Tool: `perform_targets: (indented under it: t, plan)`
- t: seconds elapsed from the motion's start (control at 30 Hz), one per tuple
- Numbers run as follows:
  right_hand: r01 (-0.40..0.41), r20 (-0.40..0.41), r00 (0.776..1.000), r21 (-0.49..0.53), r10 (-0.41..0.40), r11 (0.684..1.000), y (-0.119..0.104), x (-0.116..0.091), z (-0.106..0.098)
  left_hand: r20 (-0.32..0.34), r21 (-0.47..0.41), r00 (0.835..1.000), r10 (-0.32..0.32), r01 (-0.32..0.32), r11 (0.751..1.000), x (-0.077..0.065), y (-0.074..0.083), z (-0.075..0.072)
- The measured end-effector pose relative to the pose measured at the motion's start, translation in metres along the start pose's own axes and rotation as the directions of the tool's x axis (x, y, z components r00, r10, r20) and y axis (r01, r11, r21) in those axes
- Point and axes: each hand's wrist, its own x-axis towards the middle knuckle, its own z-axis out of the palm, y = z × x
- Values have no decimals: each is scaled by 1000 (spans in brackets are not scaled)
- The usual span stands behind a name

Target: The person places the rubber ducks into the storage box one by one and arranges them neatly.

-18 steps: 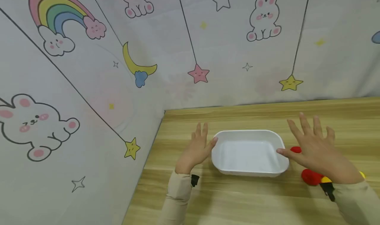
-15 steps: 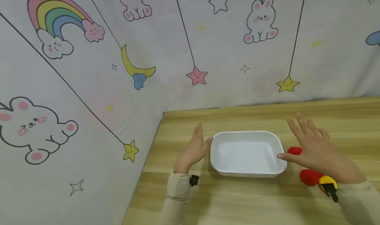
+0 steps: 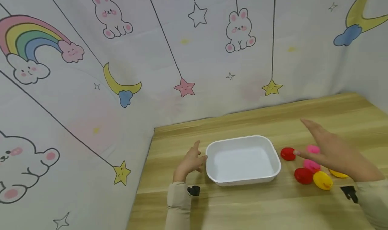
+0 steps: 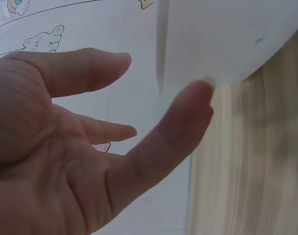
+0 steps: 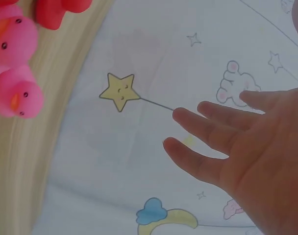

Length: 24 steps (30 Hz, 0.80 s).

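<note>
A white rectangular tray (image 3: 242,161) sits on the wooden table. By its left end is my left hand (image 3: 189,163), fingers loosely bent and holding nothing; whether a fingertip touches the rim I cannot tell. The left wrist view has the hand (image 4: 85,142) beside the white tray wall (image 4: 212,44). My right hand (image 3: 336,152) hovers, fingers extended, above a group of small rubber ducks: red ones (image 3: 303,175), pink ones (image 3: 311,165) and yellow ones (image 3: 323,180). It partly covers a yellow duck (image 3: 337,173). In the right wrist view pink ducks (image 5: 19,93) lie left of the spread fingers.
A white cloth wall (image 3: 212,61) printed with rabbits, stars and moons rises behind the table (image 3: 248,206) and along its left side. Black straps (image 3: 194,190) are worn at both wrists. A single red duck (image 3: 288,154) lies close to the tray's right end.
The head view has swung right and up, so more ducks show. My right hand has moved right, away from the tray's right rim; the left hand's fingers have bent more.
</note>
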Motion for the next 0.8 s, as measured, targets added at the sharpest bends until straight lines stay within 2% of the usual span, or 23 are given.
perform_targets:
  t: [0.07,0.2,0.27,0.37,0.47,0.53,0.63,0.7,0.8]
  plan:
    - [-23,5,1000,16,23,1000,6,-2,-1,-10,-18,1000,-10,10,1000,0,-4,2]
    - [-79,26,997,53,78,995,20,-10,-3,-36,-11,999,15,-15,1000,5,-8,4]
    - [-97,28,995,55,95,994,28,-16,-2,-28,-22,999,21,-22,1000,7,-9,5]
    - [-92,-11,996,44,92,995,42,-27,1,12,-59,1000,10,-9,998,8,-8,6]
    - [-96,-42,994,22,97,995,56,-38,6,33,-57,999,5,-3,998,9,-7,6]
    - [-112,-15,994,15,112,994,65,-45,10,35,-45,999,8,-6,999,9,-6,7]
    - [-150,78,986,17,148,989,79,-55,13,37,-42,999,16,-15,999,10,-5,7]
    - [-184,142,974,17,179,983,87,-60,14,41,-52,999,26,-24,998,11,-5,8]
    - [-231,188,956,11,225,973,100,-65,15,46,-76,998,42,-39,996,12,-6,10]
